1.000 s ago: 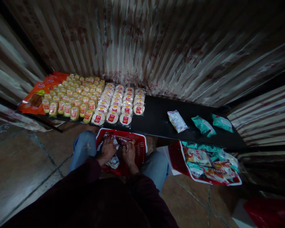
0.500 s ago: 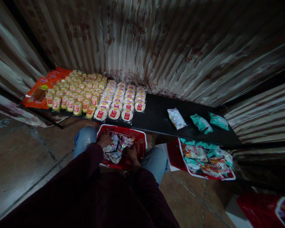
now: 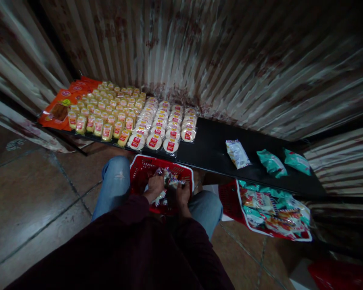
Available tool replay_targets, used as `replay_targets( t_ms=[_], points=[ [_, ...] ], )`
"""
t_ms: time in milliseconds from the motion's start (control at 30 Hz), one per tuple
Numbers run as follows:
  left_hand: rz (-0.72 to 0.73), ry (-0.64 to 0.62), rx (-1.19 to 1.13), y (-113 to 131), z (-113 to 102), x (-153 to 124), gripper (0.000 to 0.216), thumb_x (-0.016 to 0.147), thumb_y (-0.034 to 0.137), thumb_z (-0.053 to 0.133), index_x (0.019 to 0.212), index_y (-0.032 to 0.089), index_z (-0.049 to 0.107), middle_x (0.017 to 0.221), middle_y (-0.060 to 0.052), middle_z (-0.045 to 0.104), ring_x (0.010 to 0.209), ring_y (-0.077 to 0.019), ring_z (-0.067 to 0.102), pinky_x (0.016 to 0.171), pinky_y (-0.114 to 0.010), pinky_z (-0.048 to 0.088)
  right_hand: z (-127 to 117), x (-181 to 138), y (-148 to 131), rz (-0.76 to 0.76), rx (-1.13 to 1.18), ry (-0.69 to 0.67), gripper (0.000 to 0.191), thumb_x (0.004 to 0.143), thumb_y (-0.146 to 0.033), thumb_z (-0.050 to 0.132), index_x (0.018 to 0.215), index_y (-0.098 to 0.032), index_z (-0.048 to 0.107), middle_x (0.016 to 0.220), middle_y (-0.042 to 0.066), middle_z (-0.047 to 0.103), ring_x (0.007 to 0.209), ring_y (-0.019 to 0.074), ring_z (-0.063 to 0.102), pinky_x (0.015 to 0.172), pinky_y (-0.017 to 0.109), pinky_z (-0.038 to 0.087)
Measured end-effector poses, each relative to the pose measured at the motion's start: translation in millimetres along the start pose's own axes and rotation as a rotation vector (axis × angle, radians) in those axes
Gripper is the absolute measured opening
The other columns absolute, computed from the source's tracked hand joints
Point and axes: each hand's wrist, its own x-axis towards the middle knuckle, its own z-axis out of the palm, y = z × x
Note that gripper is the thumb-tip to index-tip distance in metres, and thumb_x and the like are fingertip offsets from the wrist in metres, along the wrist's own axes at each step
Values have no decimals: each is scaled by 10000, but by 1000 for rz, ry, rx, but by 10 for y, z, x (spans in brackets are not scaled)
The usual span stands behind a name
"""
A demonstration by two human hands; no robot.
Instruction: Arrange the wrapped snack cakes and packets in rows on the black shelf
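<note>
Between my knees stands a red plastic basket (image 3: 140, 166) with a white rim, holding several white snack packets (image 3: 161, 198) with printed ends. Inside it, my left hand (image 3: 156, 186) is closed at the packets, its fingertips partly hidden among them. My right hand (image 3: 183, 194) pinches the end of a white snack packet (image 3: 176, 183) near the basket's right side. On the black shelf (image 3: 208, 147) in front of me lie another white packet (image 3: 238, 154) and two teal packets (image 3: 272, 163) (image 3: 297, 161).
Rows of round white wrapped cakes (image 3: 154, 141), yellow wrapped cakes (image 3: 107, 131) and orange bags (image 3: 60, 105) fill the shelf's left side. A second red basket (image 3: 230, 199) with teal and white packets sits at right, partly under the shelf. A striped curtain (image 3: 175, 48) hangs behind.
My left hand has moved right and inward over the packets, and my right hand now grips a packet's end. The packets in the basket have shifted. The whole view has swung slightly.
</note>
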Motion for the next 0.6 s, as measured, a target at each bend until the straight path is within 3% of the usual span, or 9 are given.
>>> replay_targets(
  t_ms=[67,300,500,600],
  points=[
    [20,92,-50,150,69,-40,480,860,116,363,1319,180,490,1074,-183,646,931,-233,655,791,-333,507,-106,17,-31,-1,46,70,387,800,-308,360,1068,-103,550,1037,178,641,936,260,615,845,387,451],
    [29,171,-175,359,163,-171,371,874,209,404,1190,148,589,1236,-213,516,909,-253,657,747,-356,533,-110,-89,-163,-219,76,173,329,816,-297,373,1017,-147,585,1113,154,593,1105,250,515,968,439,385],
    [195,242,-542,308,308,-138,459,831,85,414,1271,169,514,1200,-112,611,1059,-170,601,949,-299,468,-99,-141,-253,-317,-45,165,277,810,-259,431,977,-158,627,1226,159,535,1198,269,445,1002,495,346],
    [57,271,-702,169,364,-61,394,797,37,409,1100,183,613,1056,-54,688,980,-141,633,925,-291,481,-103,-181,-340,-399,-63,133,295,827,-223,405,1009,-160,629,1270,143,523,1219,251,430,1017,473,343]
  ],
)
